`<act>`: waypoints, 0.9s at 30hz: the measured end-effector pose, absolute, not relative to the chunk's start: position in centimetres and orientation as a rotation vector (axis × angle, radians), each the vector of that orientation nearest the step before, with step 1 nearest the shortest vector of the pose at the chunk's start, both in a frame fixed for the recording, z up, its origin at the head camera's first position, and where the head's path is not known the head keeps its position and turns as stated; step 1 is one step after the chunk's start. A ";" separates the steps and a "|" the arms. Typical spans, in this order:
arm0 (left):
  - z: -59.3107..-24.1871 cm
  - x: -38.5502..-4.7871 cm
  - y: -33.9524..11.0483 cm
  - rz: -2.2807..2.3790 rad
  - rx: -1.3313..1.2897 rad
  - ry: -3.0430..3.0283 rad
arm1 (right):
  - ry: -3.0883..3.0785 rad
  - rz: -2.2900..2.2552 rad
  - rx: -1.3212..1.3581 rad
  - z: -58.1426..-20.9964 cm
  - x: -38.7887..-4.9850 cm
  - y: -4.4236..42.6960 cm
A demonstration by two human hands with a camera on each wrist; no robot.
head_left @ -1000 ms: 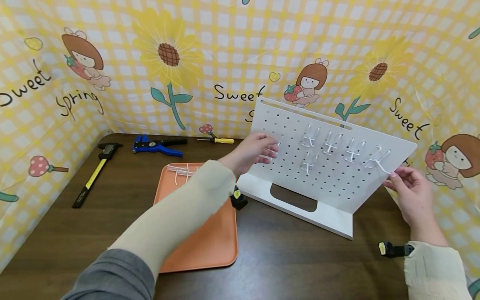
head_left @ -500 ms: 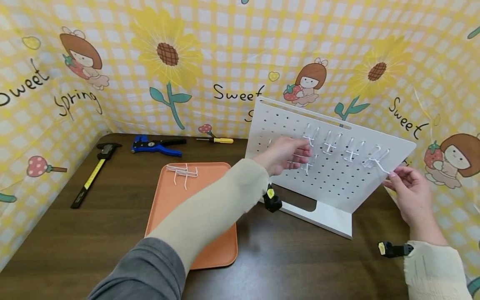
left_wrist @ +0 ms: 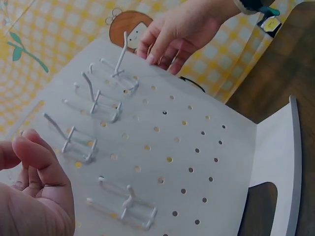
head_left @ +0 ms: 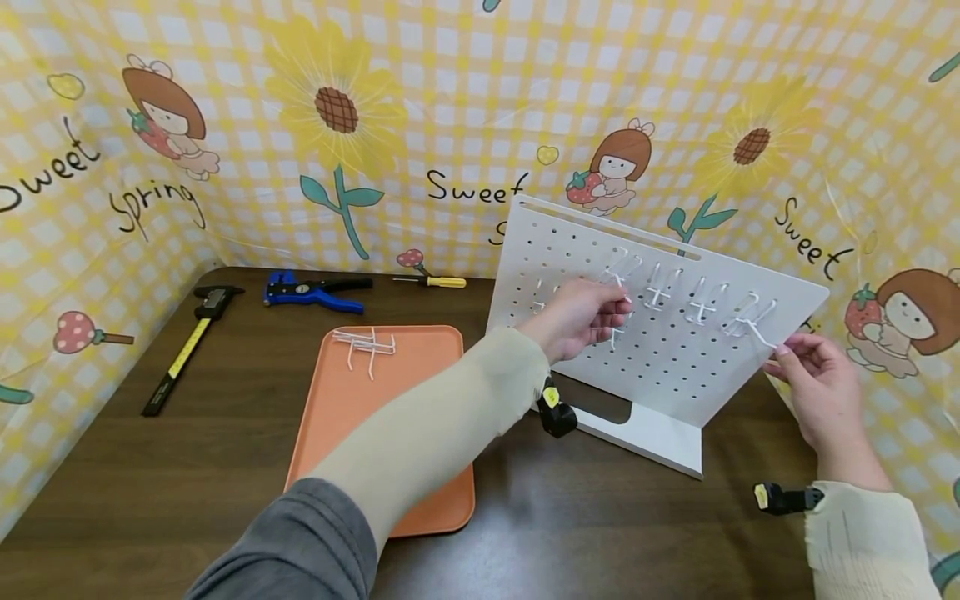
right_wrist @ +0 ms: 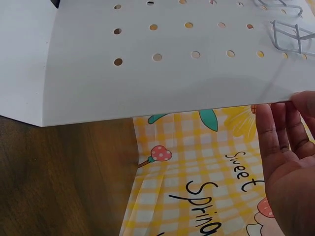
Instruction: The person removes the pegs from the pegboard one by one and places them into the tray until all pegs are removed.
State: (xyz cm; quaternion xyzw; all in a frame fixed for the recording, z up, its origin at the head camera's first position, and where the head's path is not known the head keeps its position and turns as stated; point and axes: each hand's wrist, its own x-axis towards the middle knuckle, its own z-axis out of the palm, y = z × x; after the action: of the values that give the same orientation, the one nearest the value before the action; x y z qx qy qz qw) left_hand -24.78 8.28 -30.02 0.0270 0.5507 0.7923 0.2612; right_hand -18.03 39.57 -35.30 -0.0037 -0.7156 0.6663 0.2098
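A white pegboard [head_left: 675, 358] on a flat foot stands angled on the table, with several white wire hooks [head_left: 657, 287] fixed in its holes. My left hand [head_left: 588, 317] pinches the prong of the hook [head_left: 622, 265] at the left of the upper row, which sits tilted. In the left wrist view, thumb and forefinger of the left hand [left_wrist: 37, 182] meet at the tips, and that hook is hidden behind them. My right hand [head_left: 821, 387] holds the board's right edge; in the right wrist view the thumb of the right hand [right_wrist: 290, 157] lies at the edge, fingers behind.
An orange tray [head_left: 352, 425] with some loose wire hooks [head_left: 367, 343] lies left of the board. Along the back are a blue wire stripper [head_left: 315, 292] and a yellow-handled screwdriver [head_left: 442, 282]. A digital caliper [head_left: 187, 350] lies at far left. Patterned cloth [head_left: 450, 100] hangs behind.
My left hand has moved right across the board, from its left part to the upper-row hook, which has since tilted. My right hand has stayed on the board's edge.
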 end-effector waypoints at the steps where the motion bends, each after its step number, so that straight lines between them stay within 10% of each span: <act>1: -30.0 -24.7 8.0 2.141 0.084 1.500 | -1.988 1.855 -0.006 -35.3 -18.1 39.5; 27: -33.9 -24.6 -13.0 1.920 -0.020 2.198 | -1.968 1.898 0.033 -35.2 -17.8 39.5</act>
State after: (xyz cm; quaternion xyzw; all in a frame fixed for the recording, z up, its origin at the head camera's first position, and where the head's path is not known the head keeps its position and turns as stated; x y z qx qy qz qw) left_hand -24.58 -12.97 -33.89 -0.0069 0.7484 0.6539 0.1113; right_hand -17.84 39.54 -35.23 0.0118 -0.7050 0.6797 0.2021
